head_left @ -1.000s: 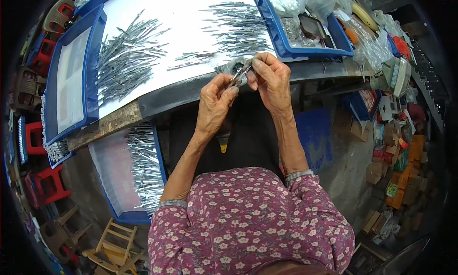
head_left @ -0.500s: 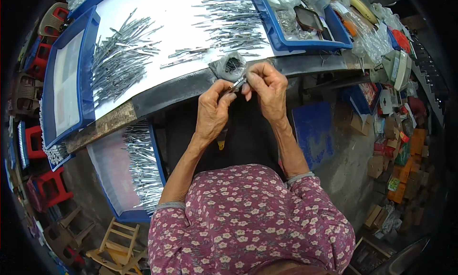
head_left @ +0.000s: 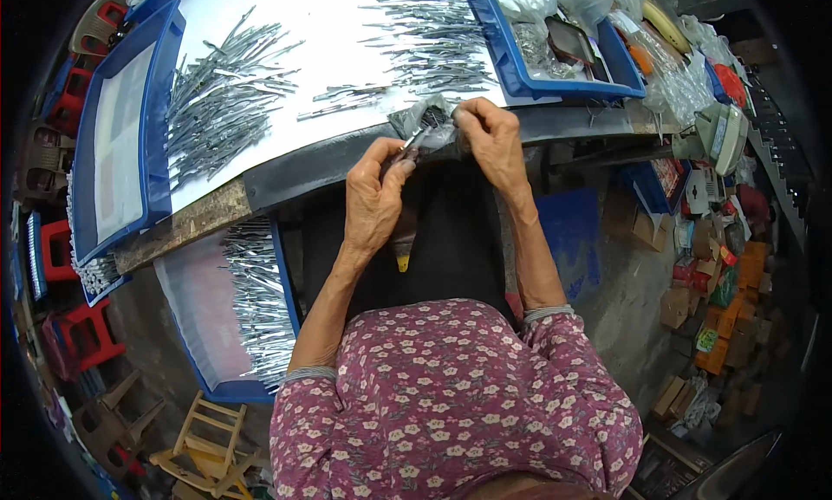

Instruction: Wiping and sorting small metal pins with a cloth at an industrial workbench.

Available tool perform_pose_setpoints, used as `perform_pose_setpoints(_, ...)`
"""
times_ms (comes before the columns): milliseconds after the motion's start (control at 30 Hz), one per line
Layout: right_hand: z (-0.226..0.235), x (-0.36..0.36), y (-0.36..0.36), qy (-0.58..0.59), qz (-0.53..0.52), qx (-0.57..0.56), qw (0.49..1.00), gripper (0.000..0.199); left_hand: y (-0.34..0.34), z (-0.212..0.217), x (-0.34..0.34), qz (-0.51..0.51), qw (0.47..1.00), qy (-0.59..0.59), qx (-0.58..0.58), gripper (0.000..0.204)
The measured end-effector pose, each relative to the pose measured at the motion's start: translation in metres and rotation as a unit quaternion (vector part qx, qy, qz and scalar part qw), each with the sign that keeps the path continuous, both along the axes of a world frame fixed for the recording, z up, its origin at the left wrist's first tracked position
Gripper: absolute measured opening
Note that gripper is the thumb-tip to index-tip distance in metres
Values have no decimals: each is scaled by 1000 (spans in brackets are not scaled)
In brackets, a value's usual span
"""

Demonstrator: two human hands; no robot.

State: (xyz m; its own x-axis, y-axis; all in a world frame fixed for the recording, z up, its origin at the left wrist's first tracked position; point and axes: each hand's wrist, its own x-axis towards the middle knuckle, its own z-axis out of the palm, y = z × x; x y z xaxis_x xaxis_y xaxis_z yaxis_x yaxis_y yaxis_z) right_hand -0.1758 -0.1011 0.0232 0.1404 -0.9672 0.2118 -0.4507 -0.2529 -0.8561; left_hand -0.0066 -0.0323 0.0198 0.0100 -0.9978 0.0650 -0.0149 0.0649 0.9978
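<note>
My left hand pinches a slim metal strip between thumb and fingertips, just in front of the table edge. Beside it, a clear plastic bag sits at the edge with small dark pieces inside. The closed thumb and fingers of my right hand are at the bag's right side; whatever they pinch is too small to make out. Behind the bag, a few similar strips lie on the white tabletop.
Large heaps of grey metal strips lie on the left and farther back. A blue tray flanks the left heap; another blue tray holds bags and parts. Below the table is a blue bin of shiny strips.
My hands have moved apart. The right has left the metal strip and shifted up beside the bag's opening, while the left has drawn slightly left and down with the strip.
</note>
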Motion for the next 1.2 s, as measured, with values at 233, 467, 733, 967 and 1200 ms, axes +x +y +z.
perform_pose_setpoints(233,-6,18,-6,230,-3,-120,966,12,2,-6,14,27,999,17,15,7)
perform_pose_setpoints(467,-13,23,-11,321,16,-186,928,15,3,-8,17,18,1000,9,11,8)
perform_pose_setpoints(733,-14,17,-15,274,25,-160,948,16,7,-2,20,12,1000,-5,9,10)
perform_pose_setpoints(967,-8,15,-12,175,4,-86,981,17,3,-1,12,20,1000,23,6,8)
perform_pose_setpoints(1200,-5,10,-13,22,13,12,1000,8,1,1,6,-25,994,92,53,13)
